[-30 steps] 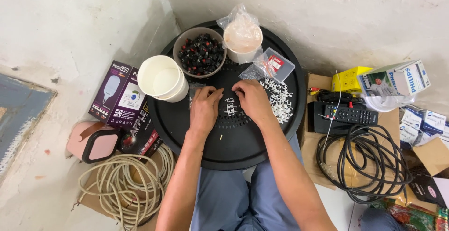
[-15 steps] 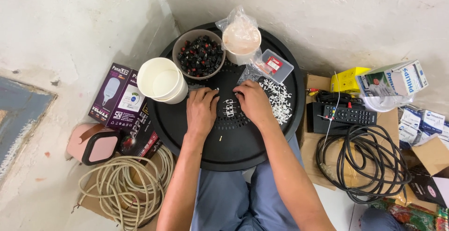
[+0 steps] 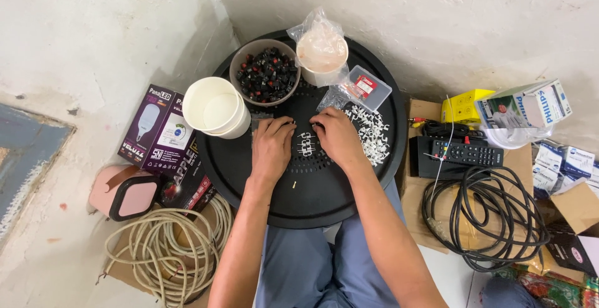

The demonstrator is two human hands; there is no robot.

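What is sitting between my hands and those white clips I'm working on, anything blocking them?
Nothing visible does. The left hand and right hand rest on the round black tray on either side of the small group of white clips, fingertips right at them. The bigger clip pile lies just beyond the right hand.

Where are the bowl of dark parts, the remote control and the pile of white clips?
Bowl of dark parts [image 3: 236,71], head view, on its left rim.
Remote control [image 3: 465,154], head view, on its button face.
Pile of white clips [image 3: 374,136], head view, middle of the pile.

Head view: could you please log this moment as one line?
left hand: on black tray | right hand: beside white cable clips | small clip row: between hands
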